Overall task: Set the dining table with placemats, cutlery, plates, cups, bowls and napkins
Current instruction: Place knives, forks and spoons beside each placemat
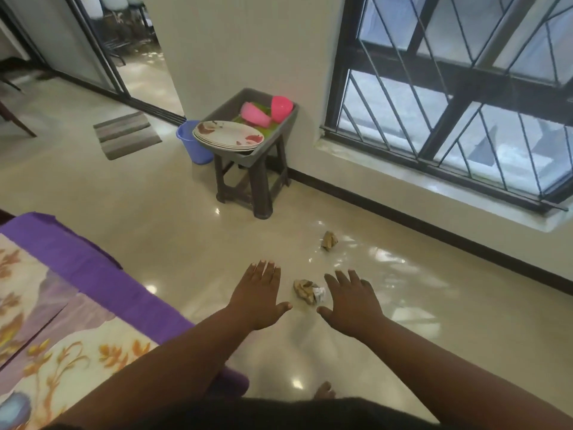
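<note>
Bare glossy floor (pixel 173 206) lies open ahead of both grips up to the stool (pixel 248 178); crumpled paper wads (pixel 308 291) lie between and beyond them

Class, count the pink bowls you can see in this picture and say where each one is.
2. One pink bowl lies tipped in the grey tub behind the plates; the other leans at the tub's far right corner. More may be hidden underneath.
</note>
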